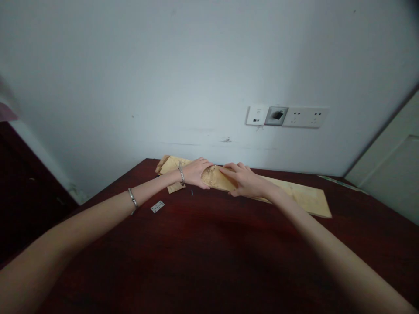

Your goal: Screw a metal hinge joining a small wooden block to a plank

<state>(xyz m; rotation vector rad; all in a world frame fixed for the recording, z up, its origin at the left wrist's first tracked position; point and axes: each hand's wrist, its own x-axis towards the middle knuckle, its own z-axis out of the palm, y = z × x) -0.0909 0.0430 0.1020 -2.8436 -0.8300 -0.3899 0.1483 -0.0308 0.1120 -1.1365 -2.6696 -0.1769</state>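
A long, pale yellow wooden board (214, 176) lies along the back of the dark red table, with rough brown patches on its surface. My left hand (198, 171) grips it left of its middle, thumb on the near edge and fingers over the far side. Just to the right, my right hand (246, 180) is closed across the board in a similar way. My hands hide parts of it, so I cannot tell whether the far right length (304, 198) is the same piece. Near my left wrist lie a small tan flat piece (176, 188), a small screw-like pin (192, 192) and a metal hinge plate with holes (157, 206).
A pale wall (196, 87) rises behind the table (209, 253). Sockets (304, 117) and a switch plate are set in it at the right. A thin strip (342, 184) lies at the table's back right, close to a white door-like panel (393, 174).
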